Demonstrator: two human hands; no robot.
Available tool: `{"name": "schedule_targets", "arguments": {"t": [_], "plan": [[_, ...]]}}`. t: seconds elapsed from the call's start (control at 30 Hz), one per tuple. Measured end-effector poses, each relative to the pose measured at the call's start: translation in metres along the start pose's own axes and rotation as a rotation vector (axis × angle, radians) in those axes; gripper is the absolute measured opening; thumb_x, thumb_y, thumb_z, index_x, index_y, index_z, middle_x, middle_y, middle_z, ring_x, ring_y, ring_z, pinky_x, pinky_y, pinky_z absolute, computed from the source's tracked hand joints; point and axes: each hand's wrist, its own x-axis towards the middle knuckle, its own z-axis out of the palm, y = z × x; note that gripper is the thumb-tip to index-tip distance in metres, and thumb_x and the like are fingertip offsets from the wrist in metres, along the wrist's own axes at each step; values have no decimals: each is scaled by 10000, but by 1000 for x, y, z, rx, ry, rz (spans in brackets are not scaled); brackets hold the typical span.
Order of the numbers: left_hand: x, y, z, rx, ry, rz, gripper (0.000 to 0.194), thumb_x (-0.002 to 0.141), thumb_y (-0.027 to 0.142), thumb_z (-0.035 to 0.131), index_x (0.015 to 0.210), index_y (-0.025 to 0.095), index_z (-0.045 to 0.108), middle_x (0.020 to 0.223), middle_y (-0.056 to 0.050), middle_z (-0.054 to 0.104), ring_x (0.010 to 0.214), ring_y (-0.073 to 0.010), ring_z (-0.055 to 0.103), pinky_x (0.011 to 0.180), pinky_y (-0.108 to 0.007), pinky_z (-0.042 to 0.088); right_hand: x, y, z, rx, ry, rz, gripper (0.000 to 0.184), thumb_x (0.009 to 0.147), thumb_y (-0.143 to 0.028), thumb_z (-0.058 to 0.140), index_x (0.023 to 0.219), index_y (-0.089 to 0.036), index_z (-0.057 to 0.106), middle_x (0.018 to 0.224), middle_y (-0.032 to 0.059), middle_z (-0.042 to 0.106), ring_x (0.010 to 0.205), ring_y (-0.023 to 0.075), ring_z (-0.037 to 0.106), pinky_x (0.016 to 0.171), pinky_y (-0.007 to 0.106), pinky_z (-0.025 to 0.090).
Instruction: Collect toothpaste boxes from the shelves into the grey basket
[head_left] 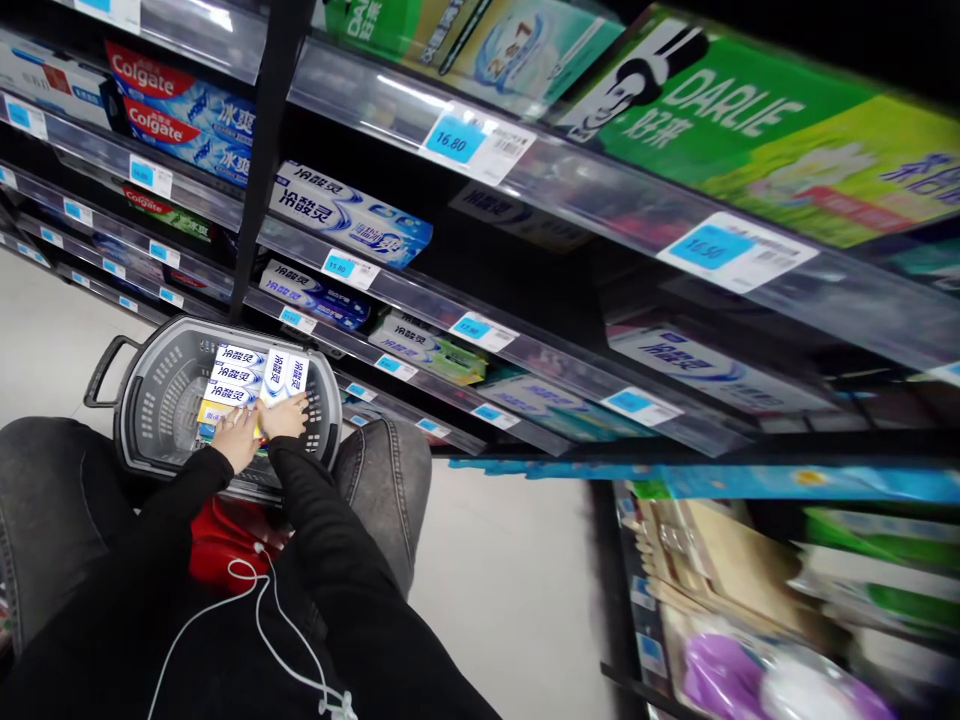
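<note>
A grey plastic shopping basket (150, 400) sits on the floor between my knees, holding several white-and-blue toothpaste boxes (238, 372). Both hands reach into it. My left hand (236, 436) lies on the boxes at the near side, fingers flat over a yellow box (211, 412). My right hand (285, 416) rests with fingers curled on the near end of an upright white-and-blue box (286, 374). Black sleeves cover both arms.
Store shelves with toothpaste boxes (352, 218) and blue price tags (455, 139) run along the right and above. A black shelf post (259, 160) stands behind the basket. A white cable (262, 620) hangs over my lap. Pale floor lies to the left and between the shelves.
</note>
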Motion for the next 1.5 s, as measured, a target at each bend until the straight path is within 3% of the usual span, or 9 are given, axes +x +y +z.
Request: {"name": "schedule_targets", "arguments": {"t": [0.2,0.37,0.5,0.73,1.13,1.27,1.37,1.43,1.5], "plan": [[-21,4,-37,201,39,-86,625,907,330,429,1480,101,330,1541,-162,348,1425,-364,258,1142,-547,229,5,-3,1,-26,-10,18,1123,741,-626,589,1508,29,92,1451,329,298,1179,401,452,916,548,434],[-34,-11,-60,313,-19,-237,615,910,401,439,1450,109,389,1440,-188,483,1292,-385,446,1019,-535,393,7,-3,0,11,-37,-5,1151,717,-613,620,1509,30,86,1467,327,278,1211,412,425,948,566,406],[-38,-21,-69,361,-51,-360,642,912,431,430,1450,85,375,1398,-213,513,1244,-392,488,989,-534,407,8,-1,-1,41,-31,-31,1155,710,-589,639,1504,43,89,1462,332,281,1223,419,410,968,574,386],[-38,-16,-69,334,-148,-358,643,915,431,408,1473,118,344,1407,-188,509,1258,-374,488,1007,-526,399,5,-2,-6,40,-32,-54,1135,718,-583,635,1507,33,98,1445,324,308,1220,418,411,961,569,398],[-35,-19,-67,263,-155,-354,673,891,411,442,1479,103,333,1405,-208,507,1256,-383,491,1014,-539,394,9,-1,-5,11,-88,-32,1127,741,-599,619,1510,31,90,1501,314,248,1272,416,388,995,550,390],[-34,-22,-63,216,-130,-350,680,874,404,486,1470,104,355,1403,-212,511,1263,-408,479,1017,-569,386,5,-1,-6,24,-74,-39,1109,750,-593,619,1511,26,102,1513,317,233,1285,424,367,995,573,376],[-30,-28,-56,160,-91,-355,662,853,398,528,1438,112,411,1365,-218,547,1230,-429,506,989,-596,405,7,-4,-6,40,16,-134,1015,793,-602,569,1511,-8,168,1536,298,199,1337,445,290,1044,627,279],[-21,-34,-53,111,-33,-361,642,852,392,536,1421,113,434,1358,-218,552,1229,-429,512,988,-582,419,17,-3,-8,92,94,-198,918,819,-580,546,1508,-60,232,1556,255,195,1371,442,243,1091,633,186],[-6,-43,-52,52,63,-368,607,891,368,478,1434,105,406,1379,-213,536,1260,-387,505,1026,-518,416,36,2,-12,217,110,-144,793,860,-522,497,1488,-81,296,1543,238,245,1373,417,274,1115,600,171]]}}
